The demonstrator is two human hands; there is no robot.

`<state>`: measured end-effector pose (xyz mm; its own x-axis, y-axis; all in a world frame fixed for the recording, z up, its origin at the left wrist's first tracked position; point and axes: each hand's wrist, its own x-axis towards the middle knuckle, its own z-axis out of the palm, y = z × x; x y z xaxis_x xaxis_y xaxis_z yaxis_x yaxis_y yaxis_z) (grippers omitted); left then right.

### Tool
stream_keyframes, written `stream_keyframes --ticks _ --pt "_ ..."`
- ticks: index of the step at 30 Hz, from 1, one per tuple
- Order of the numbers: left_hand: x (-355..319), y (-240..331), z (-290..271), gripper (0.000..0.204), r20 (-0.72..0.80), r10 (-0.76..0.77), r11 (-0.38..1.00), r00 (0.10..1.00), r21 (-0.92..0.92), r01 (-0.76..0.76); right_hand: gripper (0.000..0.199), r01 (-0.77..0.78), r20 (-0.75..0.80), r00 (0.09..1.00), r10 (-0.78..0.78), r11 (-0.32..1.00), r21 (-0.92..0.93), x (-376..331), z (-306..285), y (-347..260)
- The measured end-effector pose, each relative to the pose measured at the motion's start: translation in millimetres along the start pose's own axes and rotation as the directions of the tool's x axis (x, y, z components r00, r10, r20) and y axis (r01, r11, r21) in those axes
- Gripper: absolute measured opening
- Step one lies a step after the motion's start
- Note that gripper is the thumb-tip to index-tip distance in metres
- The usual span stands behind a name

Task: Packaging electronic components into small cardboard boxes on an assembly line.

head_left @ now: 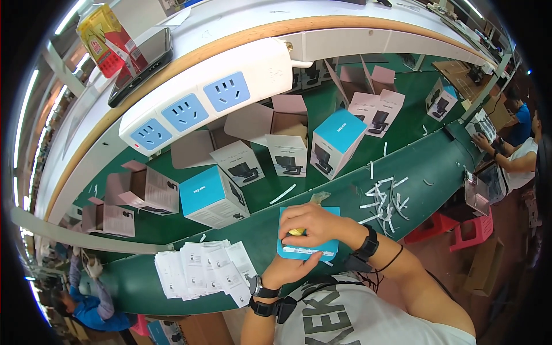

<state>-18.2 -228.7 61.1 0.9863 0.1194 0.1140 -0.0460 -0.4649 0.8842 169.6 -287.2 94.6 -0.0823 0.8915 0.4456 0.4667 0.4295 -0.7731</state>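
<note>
A blue-topped box (332,246) stands before me on the green bench, with a white label strip along its near edge. My left hand (291,269), with a watch on its wrist, grips the box's near side, its thumb laid along the edge. Across the top reaches my right hand (310,223), its fingers curled round a small yellow thing (297,232) whose kind I cannot make out. A crumpled clear piece of plastic (319,197) lies just beyond that hand. To the left are spread several white printed leaflets (195,270).
Beyond stand several open cartons (287,152) and closed blue-topped boxes (213,195). White paper strips (386,204) are strewn to the right. A white power strip (213,95) hangs along the shelf overhead. Two people (517,155) sit at the right, another person (92,305) at the left.
</note>
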Motion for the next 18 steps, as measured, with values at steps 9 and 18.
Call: stream_keyframes --ticks 9,18 --pt "-1 -8 -6 0.035 -0.057 0.020 0.994 0.998 -0.105 -0.026 0.015 -0.010 0.066 0.998 0.011 1.000 -0.013 4 -4 -21" --pt "21 18 -19 0.048 -0.225 0.032 0.970 0.974 0.241 0.024 0.020 -0.130 -0.641 0.694 0.329 0.932 0.337 -125 -132 -25"
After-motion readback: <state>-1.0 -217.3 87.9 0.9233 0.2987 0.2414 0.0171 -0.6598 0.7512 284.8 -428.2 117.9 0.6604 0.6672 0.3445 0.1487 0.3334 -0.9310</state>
